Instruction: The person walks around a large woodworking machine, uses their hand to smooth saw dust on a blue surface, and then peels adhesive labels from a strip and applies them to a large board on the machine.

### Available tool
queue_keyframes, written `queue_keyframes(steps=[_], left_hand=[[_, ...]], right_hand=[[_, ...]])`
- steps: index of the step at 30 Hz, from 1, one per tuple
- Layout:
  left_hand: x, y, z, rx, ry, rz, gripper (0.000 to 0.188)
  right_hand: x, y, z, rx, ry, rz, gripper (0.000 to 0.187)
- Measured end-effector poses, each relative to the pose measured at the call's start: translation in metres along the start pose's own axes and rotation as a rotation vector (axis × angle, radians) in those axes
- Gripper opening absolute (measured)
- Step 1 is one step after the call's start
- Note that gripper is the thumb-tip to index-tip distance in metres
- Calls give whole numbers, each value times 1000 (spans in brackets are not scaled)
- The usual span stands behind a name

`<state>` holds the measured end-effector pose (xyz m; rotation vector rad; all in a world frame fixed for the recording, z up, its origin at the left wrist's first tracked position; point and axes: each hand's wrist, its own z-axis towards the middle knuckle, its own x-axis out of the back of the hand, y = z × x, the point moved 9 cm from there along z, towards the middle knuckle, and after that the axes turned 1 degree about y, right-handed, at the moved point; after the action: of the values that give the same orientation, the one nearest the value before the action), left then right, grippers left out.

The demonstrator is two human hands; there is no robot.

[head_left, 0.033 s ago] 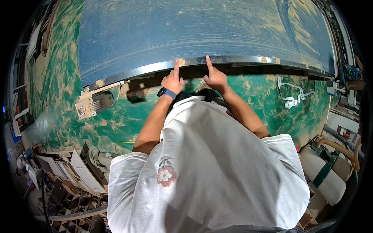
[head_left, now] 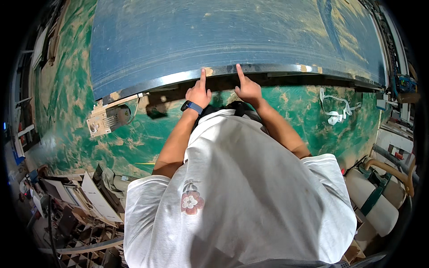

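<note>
In front of me lies a wide blue table (head_left: pixel 214 31) dusted with sawdust, with a dark metal strip (head_left: pixel 156 82) along its near edge. My left hand (head_left: pixel 198 94) points with the index finger stretched out, its tip at the strip beside a tan worn patch. A watch with a blue band (head_left: pixel 192 106) is on that wrist. My right hand (head_left: pixel 249 90) points the same way; its index fingertip meets the table edge a little further right. On both hands the thumb stands apart and the other fingers are curled. Neither hand holds anything.
A motor-like metal unit (head_left: pixel 107 120) sits below the table's left corner. White strips (head_left: pixel 339 109) lie on the dusty green floor (head_left: pixel 290 111) at right. Boards (head_left: pixel 96 196) and offcuts are stacked behind me at left; a pale cushioned seat (head_left: pixel 375 201) stands behind at right.
</note>
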<state>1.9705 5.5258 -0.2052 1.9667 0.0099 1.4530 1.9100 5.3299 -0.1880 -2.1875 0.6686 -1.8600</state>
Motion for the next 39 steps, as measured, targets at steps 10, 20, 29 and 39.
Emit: queue_keyframes(steps=[10,20,29,39], left_hand=[[2,10,4,47,-28,25,97],[-3,21,8,34,58,53,96],[-6,25,6,40,-18,93,96],[4,8,2,139,107,-16,95]], right_hand=[[-3,6,0,14,-54,-11,93],[-8,8,3,-51,-155,23,95],[-6,6,-1,-114,-225,-7,97],[-9,7,0,-125,-239,-48,98]])
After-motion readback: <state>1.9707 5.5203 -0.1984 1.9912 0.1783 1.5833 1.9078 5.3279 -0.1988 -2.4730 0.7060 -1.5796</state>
